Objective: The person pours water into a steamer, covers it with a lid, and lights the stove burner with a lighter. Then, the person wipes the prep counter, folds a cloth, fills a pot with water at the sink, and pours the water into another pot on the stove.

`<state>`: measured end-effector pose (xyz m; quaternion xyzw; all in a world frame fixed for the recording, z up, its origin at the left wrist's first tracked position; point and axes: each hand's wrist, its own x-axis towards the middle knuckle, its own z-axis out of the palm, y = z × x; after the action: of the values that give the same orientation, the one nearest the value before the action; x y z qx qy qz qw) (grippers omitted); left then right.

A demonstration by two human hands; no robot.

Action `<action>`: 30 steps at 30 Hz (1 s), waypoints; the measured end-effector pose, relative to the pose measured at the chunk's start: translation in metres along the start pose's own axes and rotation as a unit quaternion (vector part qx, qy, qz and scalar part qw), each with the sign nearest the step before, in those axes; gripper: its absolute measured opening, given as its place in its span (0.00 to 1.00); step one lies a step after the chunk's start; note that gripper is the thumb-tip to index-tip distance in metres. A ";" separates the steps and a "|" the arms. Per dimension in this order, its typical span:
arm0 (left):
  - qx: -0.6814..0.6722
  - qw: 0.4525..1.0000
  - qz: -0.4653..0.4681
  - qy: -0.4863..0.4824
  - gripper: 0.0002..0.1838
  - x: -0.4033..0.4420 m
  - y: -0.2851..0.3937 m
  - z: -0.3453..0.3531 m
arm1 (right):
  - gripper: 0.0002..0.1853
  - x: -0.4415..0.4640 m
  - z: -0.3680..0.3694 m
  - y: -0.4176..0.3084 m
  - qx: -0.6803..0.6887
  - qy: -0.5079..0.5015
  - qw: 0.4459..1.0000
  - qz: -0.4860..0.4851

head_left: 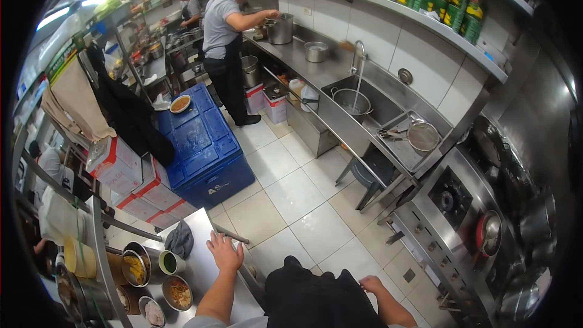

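Observation:
My left hand [225,252] rests on the edge of a white table [203,231], fingers spread, holding nothing. Just beyond its fingertips lies a crumpled grey cloth [179,239]. Further left on the table are a cup with dark green contents [172,262], a metal bowl of shredded food [178,291], a pot with yellow food [135,267] and a bowl of pale food [152,313]. My right hand [372,285] hangs beside my black apron [319,297], over the floor. Its fingers are loosely curled, and I see nothing in them.
A blue chest [203,140] bears a bowl [180,104]. Ahead, a person [223,27] stands at a steel counter by a large pot [280,29]. Water runs into a pot [351,102] in the sink. A stove [446,225] with a pan [488,233] is right; stacked boxes [152,185] left.

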<state>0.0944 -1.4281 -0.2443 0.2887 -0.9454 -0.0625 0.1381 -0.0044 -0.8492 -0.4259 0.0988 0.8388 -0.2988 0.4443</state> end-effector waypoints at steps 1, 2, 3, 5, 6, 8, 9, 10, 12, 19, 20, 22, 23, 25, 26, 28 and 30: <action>0.003 1.000 0.002 -0.004 0.22 -0.001 0.000 0.000 | 0.18 -0.007 0.003 0.010 -0.020 -0.007 1.000 0.010; 0.003 1.000 0.004 -0.003 0.22 -0.002 0.000 0.001 | 0.19 -0.016 0.006 0.020 -0.040 -0.015 0.999 0.020; 0.002 1.000 0.005 -0.002 0.22 -0.001 -0.001 0.002 | 0.20 -0.020 0.010 0.030 -0.061 -0.022 0.997 0.031; 0.005 1.000 0.006 -0.003 0.21 -0.004 -0.002 0.004 | 0.22 -0.035 0.017 0.050 -0.107 -0.066 0.992 0.025; 0.008 1.000 0.006 -0.002 0.21 -0.005 -0.003 0.006 | 0.23 -0.043 0.018 0.057 -0.163 -0.077 0.984 -0.011; 0.015 1.000 0.005 0.001 0.21 -0.006 -0.003 0.007 | 0.23 -0.036 0.027 0.086 -0.254 -0.083 0.960 -0.079; 0.018 1.000 0.003 0.000 0.21 -0.006 -0.003 0.008 | 0.22 -0.035 0.031 0.096 -0.241 -0.084 0.965 -0.054; 0.020 1.000 0.002 0.000 0.21 -0.006 -0.003 0.007 | 0.21 -0.034 0.033 0.101 -0.227 -0.084 0.970 -0.029; 0.023 1.000 -0.003 -0.008 0.21 -0.007 -0.002 0.005 | 0.19 -0.033 0.037 0.103 -0.190 -0.077 0.979 0.000; 0.025 0.999 -0.009 -0.035 0.21 -0.004 0.004 -0.002 | 0.19 -0.017 0.052 0.072 -0.254 -0.035 0.960 -0.117; 0.023 1.000 0.003 -0.014 0.20 -0.005 0.003 0.000 | 0.19 -0.014 0.058 0.071 -0.240 -0.010 0.961 -0.140; 0.020 1.000 0.004 -0.014 0.20 -0.006 0.003 0.002 | 0.22 -0.012 0.068 0.075 -0.124 0.009 0.980 -0.154; 0.019 1.000 0.002 -0.013 0.19 -0.006 0.003 0.001 | 0.22 -0.011 0.070 0.077 -0.104 0.000 0.986 -0.132; 0.020 1.000 0.000 -0.014 0.19 -0.005 0.003 0.001 | 0.25 -0.007 0.072 0.078 -0.069 -0.021 0.993 -0.091; 0.019 1.000 -0.004 -0.014 0.19 -0.006 0.003 0.002 | 0.27 -0.007 0.072 0.079 -0.110 -0.012 0.986 -0.122; 0.014 1.000 0.012 0.000 0.19 -0.001 0.004 0.004 | 0.30 0.001 0.064 0.082 -0.207 0.002 0.959 -0.191; 0.014 1.000 0.001 0.012 0.20 -0.009 -0.003 0.007 | 0.34 -0.002 0.045 0.075 -0.127 -0.005 0.989 -0.075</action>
<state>0.1009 -1.4257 -0.2533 0.2906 -0.9446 -0.0457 0.1457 0.0597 -0.8151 -0.4749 -0.0226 0.8728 -0.2230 0.4335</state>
